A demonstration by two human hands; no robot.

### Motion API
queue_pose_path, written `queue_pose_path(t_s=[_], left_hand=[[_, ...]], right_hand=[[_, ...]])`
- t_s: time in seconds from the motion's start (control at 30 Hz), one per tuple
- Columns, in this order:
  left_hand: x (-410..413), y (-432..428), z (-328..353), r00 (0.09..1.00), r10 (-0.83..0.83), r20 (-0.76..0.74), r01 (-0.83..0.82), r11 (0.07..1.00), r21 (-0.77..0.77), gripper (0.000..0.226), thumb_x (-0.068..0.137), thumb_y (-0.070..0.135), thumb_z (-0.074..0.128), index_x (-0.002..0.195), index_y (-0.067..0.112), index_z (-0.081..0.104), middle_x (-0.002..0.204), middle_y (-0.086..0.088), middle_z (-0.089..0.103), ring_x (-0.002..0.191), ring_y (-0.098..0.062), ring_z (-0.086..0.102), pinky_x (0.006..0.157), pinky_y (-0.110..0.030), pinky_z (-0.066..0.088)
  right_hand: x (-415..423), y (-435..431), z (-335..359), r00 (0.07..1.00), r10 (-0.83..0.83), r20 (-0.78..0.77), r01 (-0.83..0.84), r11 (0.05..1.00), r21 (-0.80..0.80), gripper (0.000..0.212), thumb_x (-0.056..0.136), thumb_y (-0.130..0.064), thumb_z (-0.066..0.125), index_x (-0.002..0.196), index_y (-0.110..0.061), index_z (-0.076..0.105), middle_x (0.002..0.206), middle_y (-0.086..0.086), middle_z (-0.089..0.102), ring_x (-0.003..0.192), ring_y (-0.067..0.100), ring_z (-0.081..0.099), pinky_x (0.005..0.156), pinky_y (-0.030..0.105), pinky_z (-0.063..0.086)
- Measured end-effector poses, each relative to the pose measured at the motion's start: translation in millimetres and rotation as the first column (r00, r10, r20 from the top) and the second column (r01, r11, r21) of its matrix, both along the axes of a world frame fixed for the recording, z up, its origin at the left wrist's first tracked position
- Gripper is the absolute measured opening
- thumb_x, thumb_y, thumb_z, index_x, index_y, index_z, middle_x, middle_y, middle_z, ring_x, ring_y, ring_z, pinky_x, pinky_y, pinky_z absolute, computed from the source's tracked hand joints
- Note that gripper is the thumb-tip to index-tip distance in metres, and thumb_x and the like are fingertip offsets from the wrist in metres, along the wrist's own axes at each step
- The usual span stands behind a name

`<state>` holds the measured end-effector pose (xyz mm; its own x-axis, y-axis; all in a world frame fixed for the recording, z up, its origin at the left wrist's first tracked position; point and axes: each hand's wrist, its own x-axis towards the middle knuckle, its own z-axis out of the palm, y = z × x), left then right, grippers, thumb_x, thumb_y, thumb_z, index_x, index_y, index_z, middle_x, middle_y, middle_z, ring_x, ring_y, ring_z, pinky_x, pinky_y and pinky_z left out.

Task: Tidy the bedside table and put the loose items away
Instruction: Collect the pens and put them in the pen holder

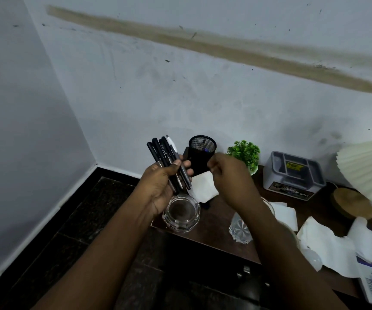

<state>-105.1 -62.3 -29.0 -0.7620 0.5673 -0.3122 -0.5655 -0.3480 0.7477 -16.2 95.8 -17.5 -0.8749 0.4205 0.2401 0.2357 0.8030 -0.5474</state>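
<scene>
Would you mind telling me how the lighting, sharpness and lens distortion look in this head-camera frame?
Head view: dim, cool, flat light, no glare; the pens in the left hand are fairly sharp; the right hand is blurred, its grip unclear; the wide lens slightly bows the wall stripe and smears the lampshade at the right edge; the bottom is murky.

Dim, cool, even light; source not visible. Shadows soft. Wide-angle bending at edges. Slight blur on hands; lower corners dark.
</scene>
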Motion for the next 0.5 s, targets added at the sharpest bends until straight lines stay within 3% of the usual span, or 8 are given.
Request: queue_pose_path(t_s=[0.1,0.2,0.33,0.5], left_hand=[[-4,-6,-2,0.999,0.028,0.017,-0.028,1.0,0.0,0.017,0.099,0.002,0.058,0.113,0.004,0.068,0.103,-0.019,0.076,0.086,-0.03,0.075,0.08,-0.043,0.062],[-7,-12,-3,0.999,0.041,0.022,-0.041,0.999,0.004,0.018,0.098,0.003,0.06,0.113,0.004,0.069,0.102,-0.019,0.076,0.085,-0.029,0.076,0.075,-0.043,0.064],[-13,-21,-7,0.997,0.074,0.021,-0.074,0.997,-0.03,0.017,0.098,0.003,0.061,0.113,0.004,0.069,0.104,-0.019,0.077,0.088,-0.031,0.076,0.067,-0.04,0.063],[-17,-27,-9,0.996,0.086,0.031,-0.085,0.996,-0.03,0.021,0.097,0.004,0.062,0.117,0.004,0.068,0.102,-0.018,0.077,0.086,-0.03,0.076,0.067,-0.04,0.062]], right_hand=[[0,-14,-13,0.95,0.056,0.307,-0.143,0.952,0.272,0.031,0.085,-0.002,0.057,0.111,-0.016,0.065,0.106,0.012,0.065,0.101,0.033,0.063,0.075,0.037,0.047],[3,-23,-19,0.891,0.038,0.453,-0.259,0.861,0.437,0.037,0.088,-0.011,0.056,0.123,-0.022,0.061,0.117,0.01,0.063,0.107,0.035,0.057,0.079,0.038,0.046],[1,-19,-16,0.788,-0.005,0.615,-0.334,0.836,0.435,0.035,0.093,-0.019,0.057,0.128,-0.025,0.061,0.129,0.007,0.061,0.119,0.033,0.052,0.093,0.042,0.045],[-5,-16,-14,0.701,0.044,0.712,-0.37,0.876,0.31,0.03,0.093,-0.031,0.06,0.123,-0.028,0.065,0.132,0.006,0.061,0.122,0.03,0.056,0.097,0.04,0.043]])
